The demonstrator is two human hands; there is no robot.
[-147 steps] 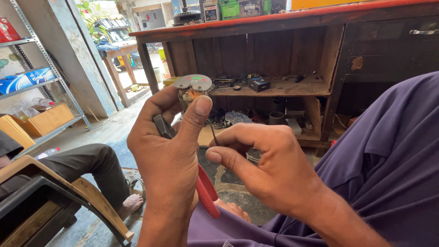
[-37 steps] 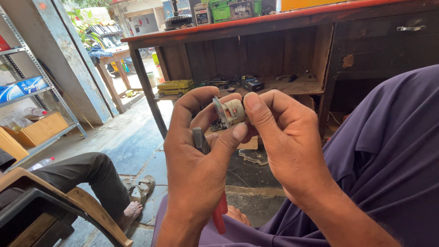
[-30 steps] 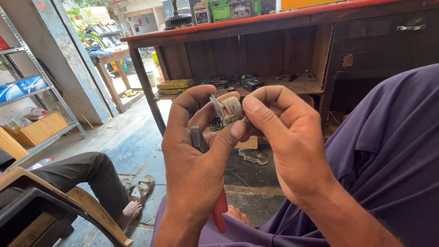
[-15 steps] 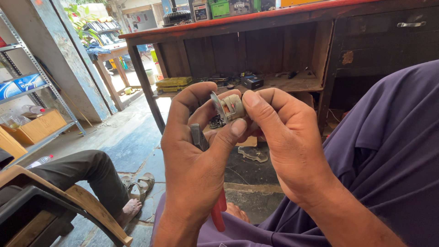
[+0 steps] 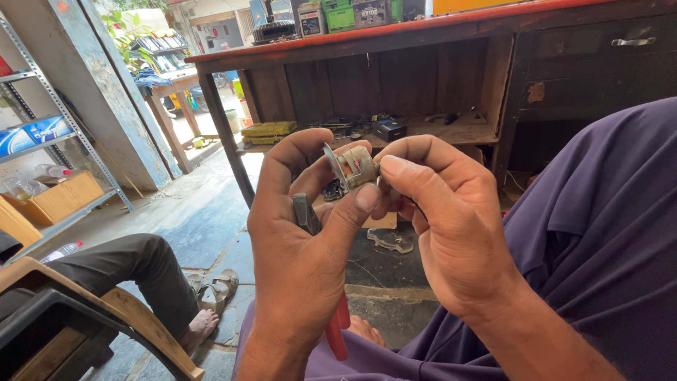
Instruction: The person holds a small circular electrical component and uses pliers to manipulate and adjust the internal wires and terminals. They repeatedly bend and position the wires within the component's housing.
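Two hands meet in front of the wooden workbench (image 5: 437, 35), both closed on a small metal lock cylinder (image 5: 355, 166) with a thin plate at one end. The left hand (image 5: 300, 247) pinches the cylinder between thumb and forefinger and also clasps red-handled pliers (image 5: 337, 326) against its palm, the handles hanging below the wrist. The right hand (image 5: 451, 233) grips the cylinder's other end with thumb and curled fingers. Left of the workbench, another person's leg (image 5: 141, 275) rests beside a wooden chair (image 5: 77, 317).
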